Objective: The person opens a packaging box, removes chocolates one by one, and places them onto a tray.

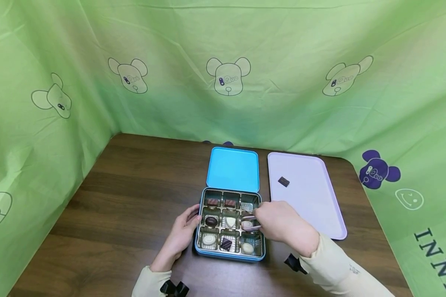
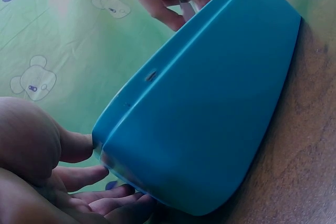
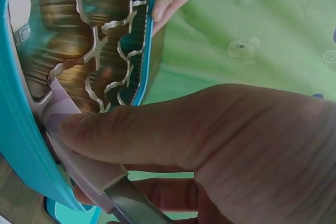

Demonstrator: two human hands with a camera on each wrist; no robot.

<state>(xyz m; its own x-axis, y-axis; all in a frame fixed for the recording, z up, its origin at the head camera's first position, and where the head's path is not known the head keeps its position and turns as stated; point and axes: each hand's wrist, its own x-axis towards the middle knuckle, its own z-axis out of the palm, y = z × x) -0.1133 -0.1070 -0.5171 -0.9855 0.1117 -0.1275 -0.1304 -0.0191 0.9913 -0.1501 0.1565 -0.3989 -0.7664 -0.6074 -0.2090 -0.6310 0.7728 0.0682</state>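
A blue tin box (image 1: 230, 257) of chocolates in a divided metallic insert lies before me. My left hand (image 1: 182, 232) touches the tin's left side with fingers fairly straight, and in the left wrist view its thumb (image 2: 77, 148) meets the corner. My right hand (image 1: 278, 221) grips tongs (image 3: 97, 169) with pale pink tips. Those tips reach into the middle right compartment, one either side of a white chocolate (image 1: 247, 225); whether they press on it I cannot tell. Around it sit a heart-shaped white chocolate (image 1: 230, 222), a dark oval one (image 1: 211, 221) and a striped dark one (image 1: 226, 244).
The tin's blue lid (image 1: 233, 169) lies opened out behind it. To the right is a lavender tray (image 1: 308, 206) bearing a dark square chocolate (image 1: 283, 181). A brown wooden table (image 1: 107, 218) carries everything, with a green patterned cloth (image 1: 178, 103) hanging behind and at the sides.
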